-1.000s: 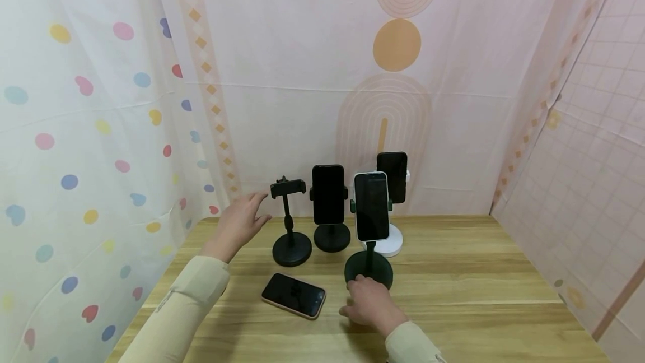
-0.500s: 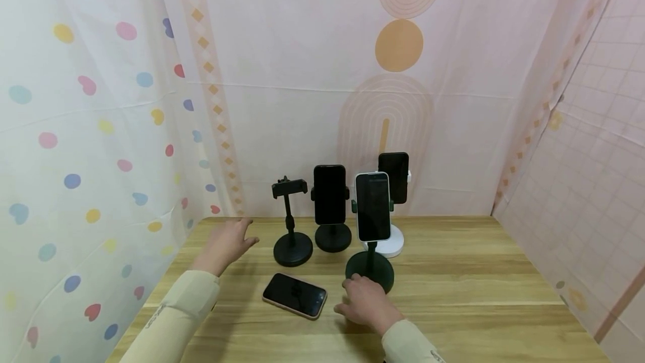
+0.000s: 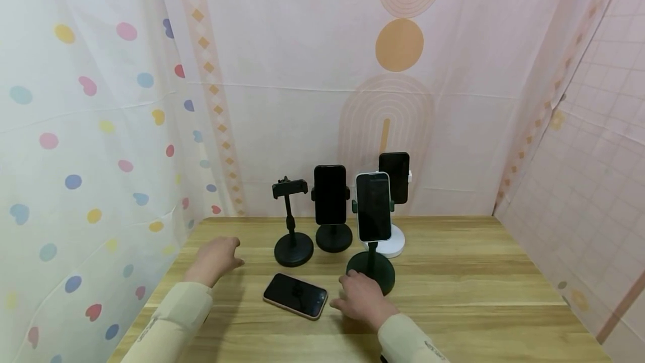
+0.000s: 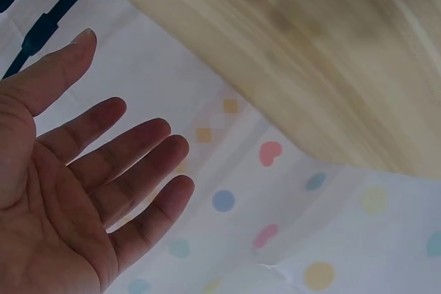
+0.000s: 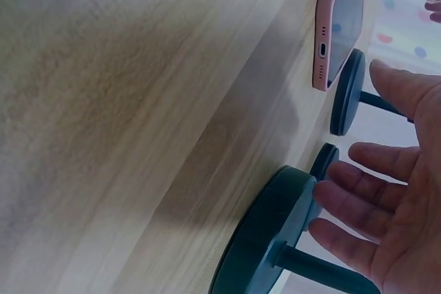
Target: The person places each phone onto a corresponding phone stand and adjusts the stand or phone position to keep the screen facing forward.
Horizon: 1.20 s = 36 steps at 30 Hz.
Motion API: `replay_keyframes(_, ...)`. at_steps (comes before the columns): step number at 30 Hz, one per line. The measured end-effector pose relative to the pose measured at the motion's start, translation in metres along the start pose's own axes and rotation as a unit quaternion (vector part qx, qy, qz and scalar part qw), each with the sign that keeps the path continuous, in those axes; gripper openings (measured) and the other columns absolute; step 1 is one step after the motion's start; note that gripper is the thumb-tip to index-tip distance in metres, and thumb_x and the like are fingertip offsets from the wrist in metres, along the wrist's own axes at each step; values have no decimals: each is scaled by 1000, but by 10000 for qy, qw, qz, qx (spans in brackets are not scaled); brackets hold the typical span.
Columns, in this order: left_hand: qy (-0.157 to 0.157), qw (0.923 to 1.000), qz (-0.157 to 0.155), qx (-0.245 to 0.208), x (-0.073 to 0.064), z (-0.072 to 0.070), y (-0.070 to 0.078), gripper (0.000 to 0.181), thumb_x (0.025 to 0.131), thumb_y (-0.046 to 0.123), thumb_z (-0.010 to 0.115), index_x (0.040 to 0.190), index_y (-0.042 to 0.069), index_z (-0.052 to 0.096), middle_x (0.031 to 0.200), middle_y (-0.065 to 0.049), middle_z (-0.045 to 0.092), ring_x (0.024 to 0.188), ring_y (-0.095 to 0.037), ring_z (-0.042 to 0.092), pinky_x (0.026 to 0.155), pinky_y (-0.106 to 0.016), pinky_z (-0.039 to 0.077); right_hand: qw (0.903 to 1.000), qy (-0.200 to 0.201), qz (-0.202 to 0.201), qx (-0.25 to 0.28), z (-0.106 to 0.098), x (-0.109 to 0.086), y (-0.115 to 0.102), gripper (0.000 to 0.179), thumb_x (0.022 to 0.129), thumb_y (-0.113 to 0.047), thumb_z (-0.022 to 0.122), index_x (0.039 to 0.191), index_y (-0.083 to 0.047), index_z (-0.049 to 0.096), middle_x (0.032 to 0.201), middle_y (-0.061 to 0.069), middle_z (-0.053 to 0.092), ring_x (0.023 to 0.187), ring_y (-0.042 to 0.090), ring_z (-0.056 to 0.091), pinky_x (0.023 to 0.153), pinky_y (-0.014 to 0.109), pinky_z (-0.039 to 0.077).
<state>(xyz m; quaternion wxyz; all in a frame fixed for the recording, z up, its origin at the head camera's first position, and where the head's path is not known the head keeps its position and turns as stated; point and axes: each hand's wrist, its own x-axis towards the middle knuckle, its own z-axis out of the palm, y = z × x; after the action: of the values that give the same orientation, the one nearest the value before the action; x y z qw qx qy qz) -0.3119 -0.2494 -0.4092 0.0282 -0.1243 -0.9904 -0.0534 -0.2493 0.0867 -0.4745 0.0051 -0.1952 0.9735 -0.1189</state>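
My left hand (image 3: pixel 214 260) hovers over the left part of the table, fingers spread and holding nothing; the left wrist view shows its bare palm (image 4: pixel 55 218). To its right stands a black phone stand (image 3: pixel 289 188) with a bare clamp. A phone in a pink case (image 3: pixel 295 296) lies face up on the table between my hands. My right hand (image 3: pixel 364 298), also holding nothing, is just in front of the round base of a dark green phone stand (image 3: pixel 380 273), fingers loosely extended. That stand carries a phone with a white edge (image 3: pixel 373 206).
Behind are a black stand (image 3: pixel 334 238) with a black phone (image 3: pixel 330 195) and a white stand (image 3: pixel 395 242) with another black phone (image 3: pixel 398 175). The wooden table (image 3: pixel 478 284) ends at a patterned curtain (image 3: pixel 282 99) at the back.
My left hand has drawn back from the black stand, moving left and down toward me. My right hand has shifted slightly left. Phones and stands keep their places.
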Motion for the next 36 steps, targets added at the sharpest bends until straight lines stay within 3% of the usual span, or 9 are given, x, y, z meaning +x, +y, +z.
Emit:
replay_keyframes(11,-308,9992,-221,-123,-6,11,-6,43,80,17,81,112,-7,65,106,-24,68,94,-43,65,76,-56,53,9996,-259,62,82,7,13,-13,65,84,-56,73,122,-4,67,112,9,63,100,23,60,86,39,53)
replay_keyframes(22,-356,9989,-245,-190,-12,18,-10,43,82,17,80,113,-9,65,106,-26,68,91,-42,66,77,-56,53,9993,-345,84,69,18,25,-24,81,77,-64,76,129,-4,64,118,10,61,104,21,59,90,37,51)
replay_keyframes(36,-376,9984,-366,-223,-12,26,-11,45,82,18,81,116,-6,65,109,-26,68,96,-44,65,80,-56,52,9986,-475,208,50,42,42,-36,101,69,-75,74,138,-3,56,132,15,57,123,30,53,100,42,46)
